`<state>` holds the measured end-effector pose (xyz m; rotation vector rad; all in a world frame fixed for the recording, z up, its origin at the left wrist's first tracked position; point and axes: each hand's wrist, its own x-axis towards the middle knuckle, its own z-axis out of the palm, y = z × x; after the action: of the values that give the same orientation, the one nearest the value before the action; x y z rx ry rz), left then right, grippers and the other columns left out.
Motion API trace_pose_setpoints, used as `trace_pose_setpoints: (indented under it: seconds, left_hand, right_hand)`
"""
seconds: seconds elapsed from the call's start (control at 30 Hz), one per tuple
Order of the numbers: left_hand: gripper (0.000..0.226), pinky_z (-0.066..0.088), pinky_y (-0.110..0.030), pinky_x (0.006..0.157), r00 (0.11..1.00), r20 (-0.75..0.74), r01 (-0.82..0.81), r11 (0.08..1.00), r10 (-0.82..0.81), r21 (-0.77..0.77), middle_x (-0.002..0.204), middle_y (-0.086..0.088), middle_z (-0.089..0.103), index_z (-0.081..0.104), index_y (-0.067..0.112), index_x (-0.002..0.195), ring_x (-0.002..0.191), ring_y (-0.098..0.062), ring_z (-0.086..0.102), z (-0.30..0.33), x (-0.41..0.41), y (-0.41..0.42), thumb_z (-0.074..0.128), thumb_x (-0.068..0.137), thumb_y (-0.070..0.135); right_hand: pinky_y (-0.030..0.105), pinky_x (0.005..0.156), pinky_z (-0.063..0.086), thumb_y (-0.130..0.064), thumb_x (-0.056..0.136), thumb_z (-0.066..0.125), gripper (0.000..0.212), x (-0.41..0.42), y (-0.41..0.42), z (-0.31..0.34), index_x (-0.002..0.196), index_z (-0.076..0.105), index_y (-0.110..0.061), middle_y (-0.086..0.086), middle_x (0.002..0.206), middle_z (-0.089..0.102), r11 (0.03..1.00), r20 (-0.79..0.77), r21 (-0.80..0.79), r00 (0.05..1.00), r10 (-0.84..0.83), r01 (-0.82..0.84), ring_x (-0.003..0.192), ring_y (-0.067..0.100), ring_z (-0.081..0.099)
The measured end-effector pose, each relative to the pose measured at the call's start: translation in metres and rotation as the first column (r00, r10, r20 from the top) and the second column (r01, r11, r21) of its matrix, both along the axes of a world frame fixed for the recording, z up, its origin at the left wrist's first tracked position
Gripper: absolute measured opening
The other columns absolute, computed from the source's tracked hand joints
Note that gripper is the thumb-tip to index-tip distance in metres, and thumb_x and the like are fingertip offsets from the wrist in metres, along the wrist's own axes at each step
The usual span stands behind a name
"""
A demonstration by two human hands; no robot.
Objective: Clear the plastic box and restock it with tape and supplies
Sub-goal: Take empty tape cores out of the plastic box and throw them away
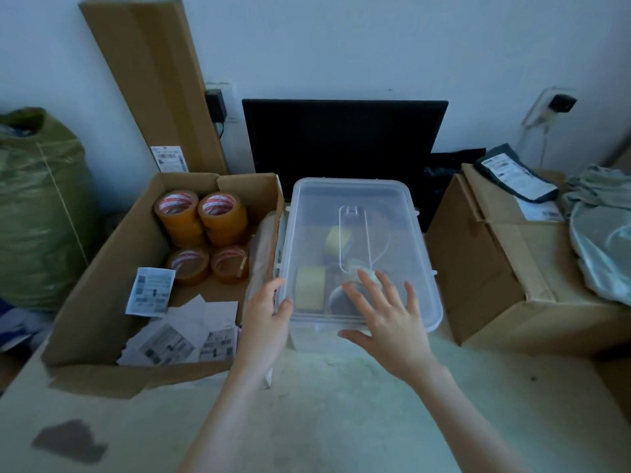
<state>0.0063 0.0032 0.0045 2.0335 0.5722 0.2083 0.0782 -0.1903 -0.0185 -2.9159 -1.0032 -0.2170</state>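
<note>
A clear plastic box (pixel 406 240) with its lid on stands in the middle of the floor. Through the lid show pale yellow tape rolls (pixel 309 288) and a dark roll. My left hand (pixel 268 319) touches the box's near left corner with relaxed fingers. My right hand (pixel 386 312) lies spread over the lid's near edge, fingers straight. To the left, an open cardboard box (pixel 102 285) holds several brown tape rolls (pixel 222 216) and loose shipping labels (pixel 177 336).
A black monitor (pixel 345 138) leans on the wall behind the plastic box. Closed cardboard boxes (pixel 505 268) with a dark parcel (pixel 515 175) stand on the right, cloth beside them. A green sack (pixel 37 206) sits far left. A tall flat carton (pixel 153 76) leans on the wall.
</note>
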Motion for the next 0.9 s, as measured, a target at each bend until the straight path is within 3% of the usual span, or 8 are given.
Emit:
trace_pose_setpoints:
  seconds: [0.23,0.43,0.5,0.57,0.63,0.7,0.8,0.9]
  left_hand:
    - [0.028,0.038,-0.032,0.100,0.997,0.048,-0.060,0.991,0.066,-0.117,0.124,0.005,0.054,0.055,0.025,0.121,0.119,-0.014,0.048,0.005,0.006,-0.003,0.047,0.097,0.013]
    - [0.021,0.040,-0.022,0.088,0.958,0.221,-0.135,0.968,0.181,-0.211,0.110,0.005,0.062,0.059,0.029,0.101,0.108,-0.012,0.056,0.005,0.005,-0.008,0.050,0.096,0.010]
    - [0.018,0.043,-0.022,0.087,0.932,0.294,-0.141,0.959,0.213,-0.247,0.103,0.008,0.064,0.062,0.023,0.100,0.102,-0.009,0.058,0.014,0.006,-0.011,0.051,0.096,0.009]
    - [0.018,0.046,-0.024,0.089,0.904,0.372,-0.117,0.958,0.212,-0.262,0.100,0.009,0.065,0.063,0.018,0.100,0.098,-0.005,0.060,0.024,0.008,-0.014,0.050,0.096,0.008]
    - [0.019,0.047,-0.023,0.089,0.880,0.444,-0.061,0.967,0.168,-0.247,0.102,0.009,0.067,0.064,0.017,0.103,0.099,-0.004,0.062,0.030,0.012,-0.018,0.046,0.098,0.010]
    - [0.022,0.046,-0.017,0.091,0.872,0.482,0.003,0.981,0.093,-0.195,0.105,0.011,0.068,0.062,0.015,0.111,0.101,-0.001,0.062,0.029,0.018,-0.021,0.043,0.100,0.015]
    - [0.026,0.041,-0.007,0.091,0.897,0.435,0.056,0.996,-0.084,0.076,0.115,0.015,0.064,0.059,0.018,0.120,0.107,0.008,0.055,0.015,0.030,-0.019,0.043,0.099,0.019]
    - [0.032,0.040,-0.009,0.087,0.948,0.256,0.095,0.932,-0.192,0.350,0.128,0.013,0.058,0.053,0.025,0.129,0.112,0.003,0.052,-0.001,0.042,-0.010,0.045,0.098,0.023]
  right_hand:
    - [0.063,0.099,0.037,-0.069,0.083,0.038,0.067,-0.003,0.001,-0.003,0.131,0.054,-0.026,0.006,0.142,0.051,1.000,0.065,-0.007,0.998,0.001,0.000,0.127,0.034,0.050]
    - [0.065,0.094,0.040,-0.061,0.087,0.039,0.061,-0.009,-0.002,-0.005,0.133,0.049,-0.022,0.010,0.139,0.052,0.999,0.167,0.053,0.986,-0.014,0.005,0.125,0.037,0.052]
    - [0.067,0.090,0.043,-0.049,0.085,0.056,0.061,-0.009,-0.004,-0.005,0.136,0.042,-0.019,0.013,0.138,0.053,0.996,0.215,0.086,0.976,-0.022,0.004,0.124,0.040,0.052]
    - [0.067,0.085,0.046,-0.020,0.077,0.069,0.069,-0.009,-0.005,-0.002,0.138,0.039,-0.015,0.017,0.136,0.054,0.990,0.230,0.139,0.971,-0.065,0.033,0.121,0.043,0.053]
    - [0.066,0.082,0.048,0.004,0.072,0.050,0.070,-0.009,-0.009,0.001,0.139,0.037,-0.013,0.019,0.134,0.055,0.969,0.227,0.232,0.964,-0.136,0.082,0.119,0.045,0.055]
    - [0.065,0.084,0.049,0.012,0.069,0.038,0.075,-0.008,-0.016,0.004,0.140,0.038,-0.012,0.019,0.135,0.055,0.940,0.196,0.323,0.963,-0.183,0.113,0.120,0.045,0.053]
    - [0.059,0.092,0.048,0.025,0.065,0.048,0.085,0.001,-0.031,0.013,0.142,0.041,-0.010,0.018,0.140,0.051,0.852,0.113,0.512,0.974,-0.194,0.110,0.127,0.040,0.049]
    - [0.031,0.095,0.047,0.024,0.072,0.045,0.075,0.009,-0.044,0.025,0.139,0.048,-0.010,0.007,0.132,0.059,0.649,-0.046,0.737,0.972,-0.228,0.188,0.114,0.023,0.060]
